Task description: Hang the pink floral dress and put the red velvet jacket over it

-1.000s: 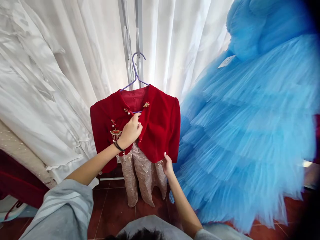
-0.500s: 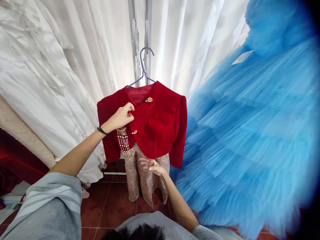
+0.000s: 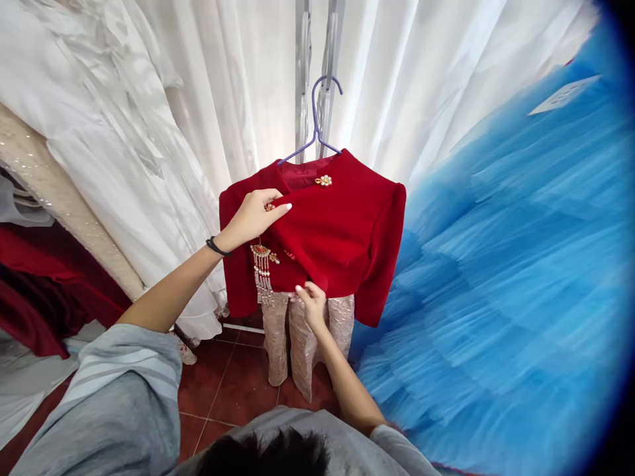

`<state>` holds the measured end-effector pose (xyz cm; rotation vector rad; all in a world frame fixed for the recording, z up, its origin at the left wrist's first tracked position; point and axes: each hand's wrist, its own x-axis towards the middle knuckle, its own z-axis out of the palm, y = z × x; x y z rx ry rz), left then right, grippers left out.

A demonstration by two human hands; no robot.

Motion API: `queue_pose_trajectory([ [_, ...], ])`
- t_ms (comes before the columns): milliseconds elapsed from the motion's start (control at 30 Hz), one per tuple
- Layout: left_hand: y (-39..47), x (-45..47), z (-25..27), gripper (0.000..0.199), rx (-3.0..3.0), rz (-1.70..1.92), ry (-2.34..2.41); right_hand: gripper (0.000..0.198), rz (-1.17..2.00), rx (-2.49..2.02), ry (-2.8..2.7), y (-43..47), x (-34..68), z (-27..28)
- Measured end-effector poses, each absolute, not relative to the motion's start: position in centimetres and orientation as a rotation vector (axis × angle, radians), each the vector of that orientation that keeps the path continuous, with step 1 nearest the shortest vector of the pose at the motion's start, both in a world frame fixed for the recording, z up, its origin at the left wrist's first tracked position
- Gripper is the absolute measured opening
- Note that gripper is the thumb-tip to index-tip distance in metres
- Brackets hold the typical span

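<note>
A red velvet jacket (image 3: 347, 218) hangs on a purple hanger (image 3: 316, 129), over pale pink patterned fabric (image 3: 302, 344) that reaches down toward the floor. At the chest, my left hand (image 3: 255, 215) is closed on the jacket's front edge, thumb lying across it and partly covering a small ornament. My right hand (image 3: 312, 305) pinches the lower front corner of the overlapping panel, which is pulled slightly out. A gold flower clasp (image 3: 324, 180) sits by the neckline. Below my left wrist dangles a beaded tassel (image 3: 262, 274), with another small clasp (image 3: 274, 258) beside it.
White gowns (image 3: 124, 132) hang at left, near a sparkly cream fabric (image 3: 64, 178) and dark red cloth (image 3: 49, 284). A large blue tulle dress (image 3: 501, 277) with a white tag (image 3: 565, 94) fills the right. White curtains (image 3: 397, 79) stand behind, red floor tiles (image 3: 223, 390) below.
My right hand has risen from below the hem and closed on the jacket's lower front corner. The front panel has shifted, its lower edge now lifted. The view has swung so everything sits differently.
</note>
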<state>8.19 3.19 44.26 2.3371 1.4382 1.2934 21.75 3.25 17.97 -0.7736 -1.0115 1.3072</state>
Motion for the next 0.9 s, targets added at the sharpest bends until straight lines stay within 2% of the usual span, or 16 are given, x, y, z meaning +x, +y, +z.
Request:
queue_pose_trajectory([
  [100,3.7,7.8,44.7,0.024,2.37,1.295,1.437,0.037,1.194,-0.88,-1.001,4.0,24.6,16.7],
  [300,4.8,8.0,44.6,0.022,2.356,1.325,1.394,0.032,1.185,-0.909,-0.989,5.2,26.4,15.4],
  [433,5.2,7.9,44.1,0.024,2.325,1.257,1.384,0.034,1.379,-0.887,-0.954,4.8,26.9,14.0],
  [500,5.5,7.8,43.8,0.025,2.299,1.211,1.397,0.042,1.553,-0.766,-0.805,5.1,27.5,13.3],
  [600,6.1,7.4,43.8,0.025,2.192,1.104,1.394,0.043,1.749,-0.487,-0.454,6.3,28.8,12.7],
  [733,6.6,6.8,44.2,0.026,2.029,0.889,1.34,0.026,1.78,-0.304,-0.198,7.7,30.5,12.5],
  [900,6.3,7.4,44.5,0.033,2.261,0.67,1.21,0.022,1.75,-0.419,-0.406,7.5,30.4,12.5],
])
